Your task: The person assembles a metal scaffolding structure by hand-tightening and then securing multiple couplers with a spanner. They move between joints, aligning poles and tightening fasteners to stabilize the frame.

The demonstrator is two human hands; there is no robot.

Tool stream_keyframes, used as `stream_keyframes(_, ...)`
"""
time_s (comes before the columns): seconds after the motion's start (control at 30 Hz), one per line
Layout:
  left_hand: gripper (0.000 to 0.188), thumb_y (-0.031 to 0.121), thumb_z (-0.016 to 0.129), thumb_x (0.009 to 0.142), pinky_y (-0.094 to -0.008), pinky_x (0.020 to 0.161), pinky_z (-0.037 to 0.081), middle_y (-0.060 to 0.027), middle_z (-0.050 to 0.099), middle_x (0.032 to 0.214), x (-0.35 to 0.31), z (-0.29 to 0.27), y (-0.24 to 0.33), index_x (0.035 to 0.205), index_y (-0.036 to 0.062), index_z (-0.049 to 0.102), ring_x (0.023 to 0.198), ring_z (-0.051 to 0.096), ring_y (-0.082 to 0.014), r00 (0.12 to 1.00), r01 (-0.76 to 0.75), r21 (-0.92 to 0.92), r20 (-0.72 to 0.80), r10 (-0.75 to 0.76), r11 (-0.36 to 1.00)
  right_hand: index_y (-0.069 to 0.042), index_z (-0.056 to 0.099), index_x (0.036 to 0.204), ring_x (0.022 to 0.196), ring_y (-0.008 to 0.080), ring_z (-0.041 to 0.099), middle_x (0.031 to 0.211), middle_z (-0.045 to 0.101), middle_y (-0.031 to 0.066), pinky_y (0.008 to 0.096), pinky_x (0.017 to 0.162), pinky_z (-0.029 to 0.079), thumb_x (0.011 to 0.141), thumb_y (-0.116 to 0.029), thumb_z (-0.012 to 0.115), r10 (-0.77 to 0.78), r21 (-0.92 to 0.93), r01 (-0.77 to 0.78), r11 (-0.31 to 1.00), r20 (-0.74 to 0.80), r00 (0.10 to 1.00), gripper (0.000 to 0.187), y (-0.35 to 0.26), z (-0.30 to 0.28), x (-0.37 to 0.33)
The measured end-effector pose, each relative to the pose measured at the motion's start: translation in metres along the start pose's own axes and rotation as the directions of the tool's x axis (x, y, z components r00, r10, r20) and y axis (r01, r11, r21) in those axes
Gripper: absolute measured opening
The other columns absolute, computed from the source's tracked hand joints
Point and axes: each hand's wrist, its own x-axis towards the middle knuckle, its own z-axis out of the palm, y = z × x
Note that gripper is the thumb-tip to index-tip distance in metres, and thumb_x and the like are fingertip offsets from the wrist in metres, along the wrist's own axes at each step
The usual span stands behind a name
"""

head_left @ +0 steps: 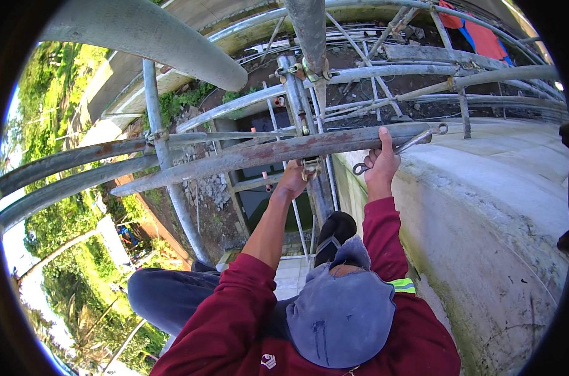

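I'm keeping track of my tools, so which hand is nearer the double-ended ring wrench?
Right. The right hand holds the double-ended ring wrench near the right end of the scaffold pipe; the left hand is farther left, at the pipe coupler.

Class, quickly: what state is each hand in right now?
Left hand: at the clamp; grip cannot be told.
Right hand: closed on the wrench, also touching the pipe.

Location type: outdoor construction site, elevated. Indicators: metal-tube scaffold (179,200) joined by clamps (311,167); concrete wall (466,219) along the scaffold's right edge; rubble (217,193) below; trees (52,232) beyond the left edge.
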Motion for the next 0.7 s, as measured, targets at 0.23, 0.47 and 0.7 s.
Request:
stream_keyframes(0.23,0.035,0.026,0.064,0.099,-0.0341,0.085,0.055,-0.0071,0.067,0.120,0.014,0.008,-0.004,0.129,0.0079,0.059,0.103,0.067,-0.0196,0.997,-0.052,-0.058,-0.064,0.048,0.997,-0.013,0.059,0.090,0.047,0.0043,0.036,0.066,0.049,-0.0061,0.0248,0.043,0.022,0.077,-0.031,0.087,-0.029,0.035,0.030,0.999,-0.020,0.999,0.036,-0.005,0.010,-0.002)
stream_keyframes(0.47,0.029,0.031,0.062,0.100,-0.0338,0.068,0.055,-0.0038,0.068,0.103,0.023,0.041,0.023,0.122,0.0109,0.060,0.089,0.067,-0.0162,0.959,-0.028,-0.140,-0.284,-0.013,0.990,-0.013,0.060,0.090,0.048,0.0043,0.038,0.067,0.051,-0.0059,0.0249,0.044,0.023,0.076,-0.032,0.087,-0.036,-0.006,0.036,0.999,-0.006,0.999,0.036,-0.005,0.010,0.009)
stream_keyframes(0.7,0.032,0.028,0.069,0.095,-0.0374,0.091,0.054,-0.0084,0.072,0.106,0.059,0.003,0.029,0.118,0.0057,0.065,0.106,0.067,-0.0212,0.969,-0.206,0.041,-0.128,0.209,0.978,-0.011,0.062,0.098,0.058,0.0076,0.046,0.076,0.055,-0.0032,0.0277,0.048,0.031,0.071,-0.037,0.090,-0.058,-0.029,0.060,0.998,0.071,0.996,0.047,-0.015,0.057,0.026)
